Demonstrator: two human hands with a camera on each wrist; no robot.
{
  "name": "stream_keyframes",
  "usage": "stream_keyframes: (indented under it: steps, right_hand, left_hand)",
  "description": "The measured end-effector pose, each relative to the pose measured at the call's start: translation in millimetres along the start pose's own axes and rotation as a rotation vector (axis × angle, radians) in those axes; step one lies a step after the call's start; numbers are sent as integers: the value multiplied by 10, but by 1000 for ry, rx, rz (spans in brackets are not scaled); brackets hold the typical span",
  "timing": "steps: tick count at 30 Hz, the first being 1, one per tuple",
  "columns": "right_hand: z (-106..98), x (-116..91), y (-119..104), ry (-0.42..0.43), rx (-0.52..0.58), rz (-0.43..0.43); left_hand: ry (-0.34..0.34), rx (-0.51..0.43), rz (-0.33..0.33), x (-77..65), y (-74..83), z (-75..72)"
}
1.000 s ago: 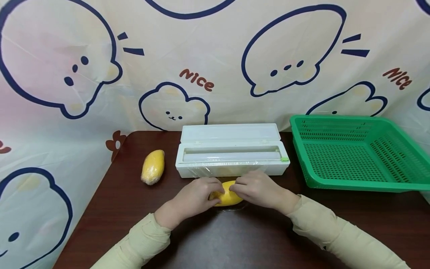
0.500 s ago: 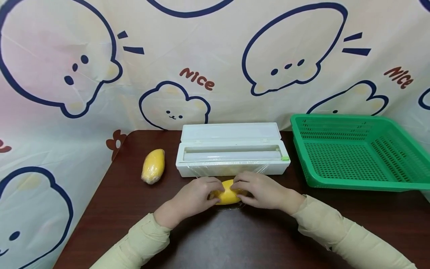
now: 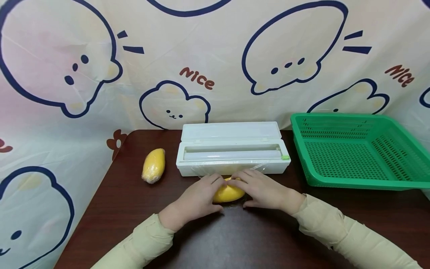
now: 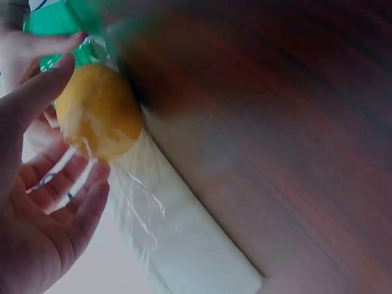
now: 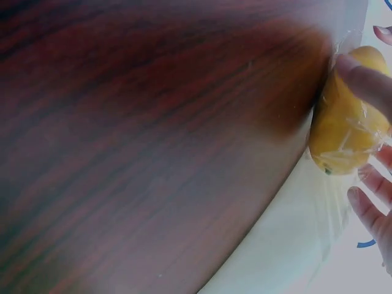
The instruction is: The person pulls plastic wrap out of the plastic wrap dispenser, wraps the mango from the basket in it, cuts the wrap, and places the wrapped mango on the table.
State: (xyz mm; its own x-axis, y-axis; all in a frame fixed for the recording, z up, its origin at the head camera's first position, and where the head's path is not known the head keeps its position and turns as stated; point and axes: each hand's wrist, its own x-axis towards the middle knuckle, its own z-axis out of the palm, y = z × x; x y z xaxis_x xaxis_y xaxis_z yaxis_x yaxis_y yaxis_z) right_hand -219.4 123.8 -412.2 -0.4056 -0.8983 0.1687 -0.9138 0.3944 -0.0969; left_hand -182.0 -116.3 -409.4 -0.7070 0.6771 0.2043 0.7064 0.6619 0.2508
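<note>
A yellow mango [image 3: 229, 194] lies on the table partly under clear plastic wrap [image 4: 131, 184], which runs to the white wrap dispenser [image 3: 231, 169]. My left hand [image 3: 196, 198] is at the mango's left end, its fingers bent loosely over the top and the thumb spread away near the table. From the right, my right hand [image 3: 265, 190] lays its fingertips on the mango's top, its thumb held apart below. In the right wrist view, creased film clings to the mango [image 5: 343, 135]. The mango's far side is hidden.
A second mango [image 3: 153, 166], wrapped in film, lies to the left on the brown table [image 3: 111, 220]. The dispenser's lid [image 3: 231, 131] stands raised at the back, with a film roll [image 3: 231, 155] inside. At the right is a green plastic basket [image 3: 336, 158].
My left thumb has moved off the mango towards the table, and the left fingers have shifted further over its top. My right hand has spread, with its thumb lower and apart from its fingers.
</note>
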Motion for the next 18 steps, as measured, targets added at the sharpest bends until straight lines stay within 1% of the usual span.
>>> stream_keyframes:
  steps: [3, 7, 10, 14, 18]
  right_hand:
    - [18, 29, -2, 8, -33, 4]
    - [67, 59, -8, 64, -78, -13]
    - [93, 63, -4, 100, -93, -25]
    - [102, 56, 10, 118, -103, -24]
    - [82, 58, 19, 149, -75, -26]
  left_hand:
    - [-3, 38, -19, 44, 40, 13]
    - [4, 58, -33, 72, 53, 26]
    - [15, 36, -30, 64, 35, 28]
    - [41, -5, -13, 45, 10, 22]
    - [44, -30, -28, 24, 9, 3]
